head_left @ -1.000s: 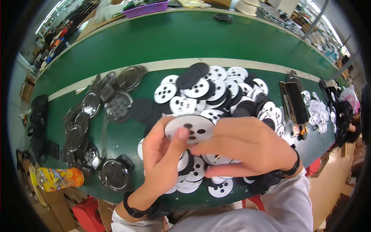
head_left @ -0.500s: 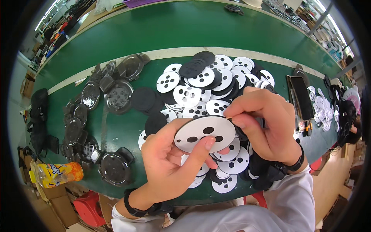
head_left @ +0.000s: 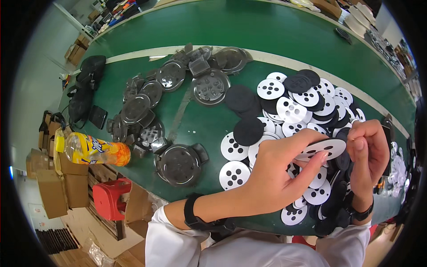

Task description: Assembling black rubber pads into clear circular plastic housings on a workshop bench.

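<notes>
Both hands pinch one white perforated disc point(head_left: 321, 148) above the table's point(head_left: 200, 120) heap: left hand point(head_left: 275, 178) underneath, right hand point(head_left: 369, 151) at its edge. Such fingertip holds could slip, dropping it among lookalikes.

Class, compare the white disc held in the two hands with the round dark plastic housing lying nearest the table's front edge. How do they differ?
The white disc is flat, thin and pale with dark round holes; the dark housing is grey-black, thicker, with side tabs. The disc is lifted, pinched between the left hand and the right hand; the housing rests untouched on the green table. The disc looks smaller. Both are round.
</notes>
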A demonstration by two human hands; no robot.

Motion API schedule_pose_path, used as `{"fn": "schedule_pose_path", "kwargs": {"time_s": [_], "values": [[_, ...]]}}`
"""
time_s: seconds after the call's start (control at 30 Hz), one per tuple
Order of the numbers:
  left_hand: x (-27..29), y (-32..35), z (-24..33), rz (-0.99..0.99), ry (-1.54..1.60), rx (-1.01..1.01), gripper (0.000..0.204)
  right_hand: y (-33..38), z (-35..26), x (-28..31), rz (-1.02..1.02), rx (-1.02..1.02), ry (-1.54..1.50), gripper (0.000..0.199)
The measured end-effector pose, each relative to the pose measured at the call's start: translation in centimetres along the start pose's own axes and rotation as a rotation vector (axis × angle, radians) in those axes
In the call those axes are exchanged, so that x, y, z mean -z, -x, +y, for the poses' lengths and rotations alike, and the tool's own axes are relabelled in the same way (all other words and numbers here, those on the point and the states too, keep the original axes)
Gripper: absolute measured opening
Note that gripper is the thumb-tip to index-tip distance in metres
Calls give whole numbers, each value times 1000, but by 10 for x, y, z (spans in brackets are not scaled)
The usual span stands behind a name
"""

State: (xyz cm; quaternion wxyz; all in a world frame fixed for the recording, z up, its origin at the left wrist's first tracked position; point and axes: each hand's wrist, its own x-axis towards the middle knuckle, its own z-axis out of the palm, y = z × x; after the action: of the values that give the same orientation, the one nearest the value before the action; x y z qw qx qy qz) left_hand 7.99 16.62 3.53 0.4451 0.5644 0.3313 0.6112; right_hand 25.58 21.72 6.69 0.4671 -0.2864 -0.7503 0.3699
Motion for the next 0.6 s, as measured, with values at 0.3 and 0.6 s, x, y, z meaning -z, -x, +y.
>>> {"fn": "schedule_pose_path", "kwargs": {"time_s": [0.3,0.6], "values": [[-9,1,3,124,57,134,17,0,2,3,-95,-18,37,7],[-12,2,8,128,157,198,19,-7,3,3,-152,147,120,7]]}}
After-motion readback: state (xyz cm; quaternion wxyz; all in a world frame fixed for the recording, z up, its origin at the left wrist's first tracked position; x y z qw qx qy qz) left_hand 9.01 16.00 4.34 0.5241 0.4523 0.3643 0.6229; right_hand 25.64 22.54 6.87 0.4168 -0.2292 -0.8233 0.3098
